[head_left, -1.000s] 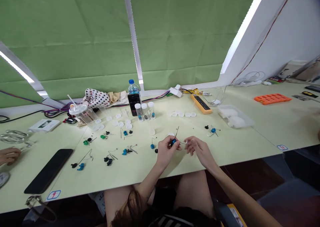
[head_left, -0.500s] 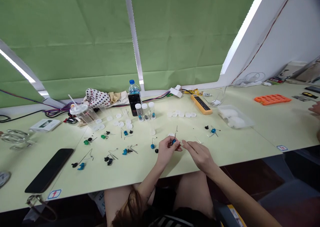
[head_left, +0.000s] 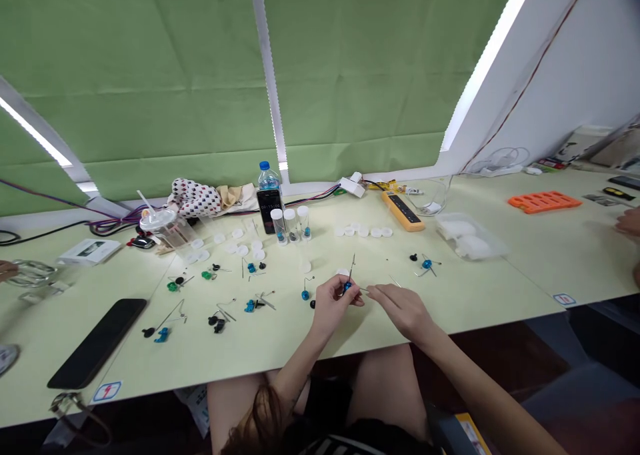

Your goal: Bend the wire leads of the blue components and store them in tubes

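Observation:
My left hand (head_left: 332,303) is closed on a small blue metal part (head_left: 347,286), from which a thin wire (head_left: 353,265) stands up. To its right, the fingers of my right hand (head_left: 406,310) pinch a thin metal rod (head_left: 364,289) that reaches toward the blue part. Whether the rod's tip sits inside the part is too small to tell. Left of my hands lie another blue part with a bent wire (head_left: 305,295) and a black knob (head_left: 313,304), partly hidden by my left hand. A white cap (head_left: 343,272) lies just behind my fingers.
Several sets of blue, green and black parts with wires, such as one blue piece (head_left: 161,335), cover the left side. Clear tubes (head_left: 291,227) stand before a phone (head_left: 269,208) showing a timer. A power strip (head_left: 403,212) and plastic tray (head_left: 470,236) lie to the right.
My right hand has shifted slightly right and its fingers lie flatter, showing more of the rod. My left hand stays put. Another person's hand has come in at the far left edge.

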`<state>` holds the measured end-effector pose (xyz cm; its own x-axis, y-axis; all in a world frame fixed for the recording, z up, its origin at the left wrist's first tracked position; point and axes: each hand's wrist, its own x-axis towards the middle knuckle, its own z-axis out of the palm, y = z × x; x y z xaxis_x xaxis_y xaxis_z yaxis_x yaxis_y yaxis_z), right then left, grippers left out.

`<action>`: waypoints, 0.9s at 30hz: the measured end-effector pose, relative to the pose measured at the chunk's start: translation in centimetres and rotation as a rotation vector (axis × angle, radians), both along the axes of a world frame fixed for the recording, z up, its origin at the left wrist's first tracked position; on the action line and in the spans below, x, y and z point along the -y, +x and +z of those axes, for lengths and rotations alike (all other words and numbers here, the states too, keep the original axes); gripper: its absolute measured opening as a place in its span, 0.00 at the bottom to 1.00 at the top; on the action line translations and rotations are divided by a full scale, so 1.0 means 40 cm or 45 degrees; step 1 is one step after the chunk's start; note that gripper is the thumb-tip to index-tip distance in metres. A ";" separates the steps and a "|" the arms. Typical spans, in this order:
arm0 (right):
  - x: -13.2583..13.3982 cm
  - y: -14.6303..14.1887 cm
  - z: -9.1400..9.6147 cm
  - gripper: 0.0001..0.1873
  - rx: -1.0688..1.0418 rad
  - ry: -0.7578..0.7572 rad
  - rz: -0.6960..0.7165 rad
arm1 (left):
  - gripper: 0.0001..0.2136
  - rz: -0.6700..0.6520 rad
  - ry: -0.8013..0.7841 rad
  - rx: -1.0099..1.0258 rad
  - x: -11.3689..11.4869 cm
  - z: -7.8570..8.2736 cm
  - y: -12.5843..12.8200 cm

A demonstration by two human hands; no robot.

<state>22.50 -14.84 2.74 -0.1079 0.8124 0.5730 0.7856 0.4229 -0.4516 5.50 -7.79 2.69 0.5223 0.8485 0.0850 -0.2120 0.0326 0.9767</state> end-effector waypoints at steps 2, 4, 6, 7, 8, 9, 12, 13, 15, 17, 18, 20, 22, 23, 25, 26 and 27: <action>0.003 0.007 -0.009 0.13 0.101 0.085 0.052 | 0.13 -0.023 -0.005 0.001 -0.001 0.001 -0.002; 0.001 0.002 -0.009 0.13 -0.053 0.102 -0.010 | 0.13 0.029 0.027 -0.004 0.000 0.002 -0.005; -0.007 -0.012 0.000 0.14 -0.389 0.007 -0.136 | 0.12 0.120 0.077 -0.020 0.002 0.002 -0.006; -0.011 -0.020 0.006 0.16 -0.571 -0.111 -0.170 | 0.11 0.153 0.103 -0.039 0.003 0.001 -0.006; -0.017 -0.027 0.013 0.20 -0.726 -0.277 -0.156 | 0.11 0.172 0.129 -0.065 0.004 0.001 -0.005; -0.022 -0.033 0.020 0.23 -0.842 -0.451 -0.114 | 0.11 0.179 0.154 -0.098 0.006 0.000 -0.004; -0.033 -0.041 0.033 0.22 -0.962 -0.703 -0.015 | 0.10 0.174 0.194 -0.164 0.008 -0.005 0.002; -0.034 -0.040 0.033 0.20 -0.933 -0.659 -0.033 | 0.10 0.172 0.185 -0.159 0.007 -0.007 0.005; -0.033 -0.033 0.025 0.17 -0.748 -0.464 -0.082 | 0.11 0.155 0.122 -0.109 0.003 -0.010 0.008; -0.028 -0.021 0.007 0.14 -0.429 -0.216 -0.104 | 0.12 0.121 0.021 -0.044 -0.004 -0.011 0.010; -0.025 -0.014 -0.005 0.13 -0.256 -0.095 -0.097 | 0.12 0.100 -0.030 -0.016 -0.007 -0.012 0.010; -0.018 -0.001 -0.027 0.13 0.017 0.085 -0.070 | 0.13 0.060 -0.105 0.031 -0.011 -0.011 0.010; -0.012 0.005 -0.043 0.13 0.104 0.148 -0.036 | 0.13 0.041 -0.126 0.063 -0.011 -0.011 0.010; -0.010 0.005 -0.046 0.13 0.063 0.135 -0.025 | 0.13 0.045 -0.117 0.073 -0.009 -0.011 0.010; -0.009 -0.003 -0.041 0.13 -0.167 0.014 -0.031 | 0.13 0.083 -0.077 0.068 -0.005 -0.012 0.010; -0.010 -0.009 -0.033 0.14 -0.338 -0.089 -0.038 | 0.13 0.106 -0.052 0.056 -0.003 -0.012 0.011; -0.011 -0.015 -0.023 0.18 -0.519 -0.223 -0.036 | 0.12 0.123 -0.026 0.041 -0.001 -0.012 0.011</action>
<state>21.89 -14.38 1.84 0.1220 0.9005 0.4174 0.5386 0.2932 -0.7899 5.95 -7.74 2.21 0.4350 0.8967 0.0823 -0.2460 0.0304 0.9688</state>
